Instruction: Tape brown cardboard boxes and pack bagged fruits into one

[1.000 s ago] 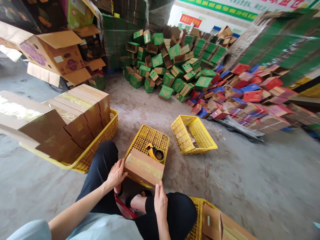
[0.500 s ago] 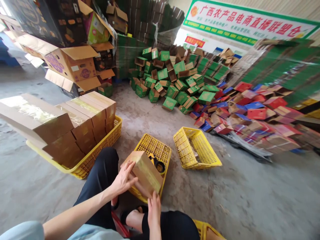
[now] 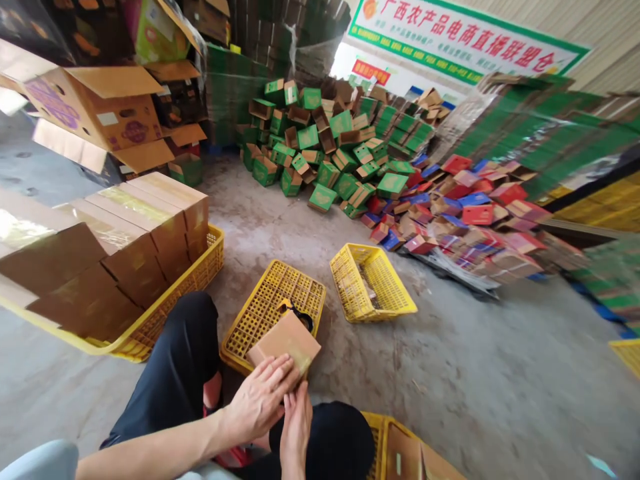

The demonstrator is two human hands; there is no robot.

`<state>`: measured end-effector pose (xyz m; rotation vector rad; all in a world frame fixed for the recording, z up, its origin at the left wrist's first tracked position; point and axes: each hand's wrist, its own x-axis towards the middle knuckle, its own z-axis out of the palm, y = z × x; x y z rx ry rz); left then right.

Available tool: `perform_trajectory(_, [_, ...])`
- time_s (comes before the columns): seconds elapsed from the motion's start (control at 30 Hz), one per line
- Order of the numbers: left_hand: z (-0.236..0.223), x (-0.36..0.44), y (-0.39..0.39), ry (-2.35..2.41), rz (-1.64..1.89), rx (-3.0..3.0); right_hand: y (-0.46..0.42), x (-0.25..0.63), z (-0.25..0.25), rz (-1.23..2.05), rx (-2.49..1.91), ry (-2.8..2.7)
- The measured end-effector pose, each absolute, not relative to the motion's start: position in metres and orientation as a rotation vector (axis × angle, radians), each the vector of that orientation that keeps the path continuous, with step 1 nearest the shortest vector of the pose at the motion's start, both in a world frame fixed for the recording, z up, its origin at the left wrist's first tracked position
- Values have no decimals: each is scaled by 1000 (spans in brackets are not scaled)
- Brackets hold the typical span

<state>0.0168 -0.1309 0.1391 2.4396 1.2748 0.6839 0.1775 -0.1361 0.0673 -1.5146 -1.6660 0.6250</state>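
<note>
A small cardboard box (image 3: 286,339), with tape along it, is tilted over an upturned yellow plastic crate (image 3: 250,323) in front of my knees. My left hand (image 3: 265,393) lies across the near face of the box, fingers stretched out and flat against it. Just to its right, my right hand (image 3: 297,417) grips the box's near end; its fingertips are partly hidden by the box and the other hand. Behind the box, a yellow-and-black tape dispenser (image 3: 299,313) rests on the crate, its lower part covered.
On the left, a large yellow crate (image 3: 170,313) holds several taped cartons (image 3: 135,267). Another yellow crate (image 3: 373,287) stands ahead on the floor; one with cardboard (image 3: 400,453) is by my right knee. Piles of green boxes (image 3: 325,175) and red-and-blue boxes (image 3: 475,213) lie beyond.
The box has turned, with a different end towards me. My left hand has slid from its left edge onto the near face, close beside my right hand. The view has swung right.
</note>
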Motion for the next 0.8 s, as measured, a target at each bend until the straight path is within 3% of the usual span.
perform_trajectory(0.13, [142, 4, -127, 1232, 681, 2421, -141, 173, 86, 636, -1589, -1517])
perform_trajectory(0.4, [163, -28, -92, 1237, 729, 2426, -134, 172, 104, 276, -1532, -1835])
perform_trajectory(0.8, [143, -30, -87, 1321, 780, 2412, -98, 175, 128, 153, -1476, -2180])
